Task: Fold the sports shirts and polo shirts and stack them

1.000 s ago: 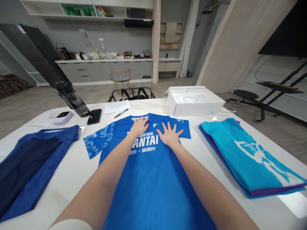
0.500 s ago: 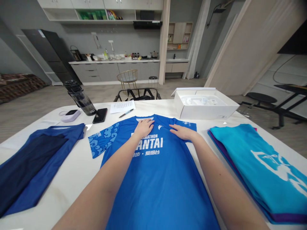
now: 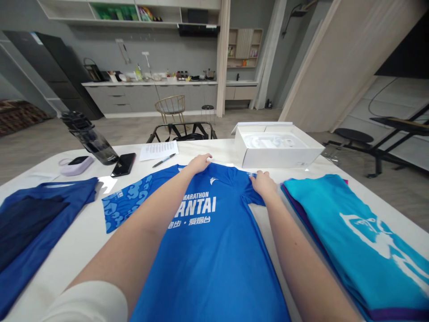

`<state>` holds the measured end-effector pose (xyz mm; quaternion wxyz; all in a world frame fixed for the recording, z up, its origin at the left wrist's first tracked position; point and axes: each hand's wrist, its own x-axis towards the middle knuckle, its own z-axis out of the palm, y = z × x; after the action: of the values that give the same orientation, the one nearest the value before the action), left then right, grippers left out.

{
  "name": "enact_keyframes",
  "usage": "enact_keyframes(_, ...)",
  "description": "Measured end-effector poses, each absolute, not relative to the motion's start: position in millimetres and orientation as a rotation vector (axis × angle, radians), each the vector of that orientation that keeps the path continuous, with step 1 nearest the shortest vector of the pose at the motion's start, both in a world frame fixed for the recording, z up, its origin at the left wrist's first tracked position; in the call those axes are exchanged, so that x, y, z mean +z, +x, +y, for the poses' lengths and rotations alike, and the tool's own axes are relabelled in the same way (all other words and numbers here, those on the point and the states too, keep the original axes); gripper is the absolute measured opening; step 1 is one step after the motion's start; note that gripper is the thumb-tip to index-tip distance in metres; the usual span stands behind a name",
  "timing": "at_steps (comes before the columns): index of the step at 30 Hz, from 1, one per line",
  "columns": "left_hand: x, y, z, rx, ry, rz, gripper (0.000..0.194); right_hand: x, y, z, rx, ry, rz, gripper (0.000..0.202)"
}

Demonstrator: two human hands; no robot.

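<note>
A blue T-shirt (image 3: 211,255) with white "MARATHON" lettering and Chinese characters lies front up before me, its collar at the far end. My left hand (image 3: 200,163) is closed at the collar near the shoulder on the right, its fingertips partly hidden. At the right sleeve, my right hand (image 3: 264,183) pinches the cloth with curled fingers, and folds gather there. The left sleeve, patterned with light-blue swirls, lies spread out. My left forearm covers part of the lettering.
Folded turquoise and purple clothes (image 3: 338,223) lie at right, dark blue clothes (image 3: 33,232) at left. Along the far side are an open white box (image 3: 281,156), a pen (image 3: 164,160), a printed sheet (image 3: 157,151), a phone (image 3: 124,165), a bottle (image 3: 92,141) and a lilac device (image 3: 77,166).
My left hand has moved from the chest up to the collar edge. My right hand has slid from the shoulder to the sleeve and closed on it. The view has turned slightly right.
</note>
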<state>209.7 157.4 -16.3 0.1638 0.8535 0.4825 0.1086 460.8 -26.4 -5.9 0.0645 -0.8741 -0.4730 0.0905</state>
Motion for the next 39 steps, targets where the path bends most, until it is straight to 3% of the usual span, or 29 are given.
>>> enact_keyframes(10,-31,213,167,0.316,2.346,1.434,0.024,-11,475,-22,0.298,-2.706,-1.347,0.036)
enact_keyframes(15,-25,203,159,0.439,2.280,1.373,0.023,5,478,-26,0.227,-2.480,-1.589,0.029)
enact_keyframes(23,-9,159,133,0.694,2.179,1.206,0.010,64,398,-76,1.057,-1.574,-1.616,0.043)
enact_keyframes(28,14,129,127,0.837,1.941,1.150,0.011,78,303,-90,1.326,-1.184,-1.606,0.041)
enact_keyframes(34,13,101,103,0.771,1.744,1.309,0.029,33,218,-64,1.136,-1.184,-1.822,0.030)
enact_keyframes(39,-10,61,62,0.673,1.808,1.542,0.029,-1,228,-36,0.746,-1.560,-2.016,0.023)
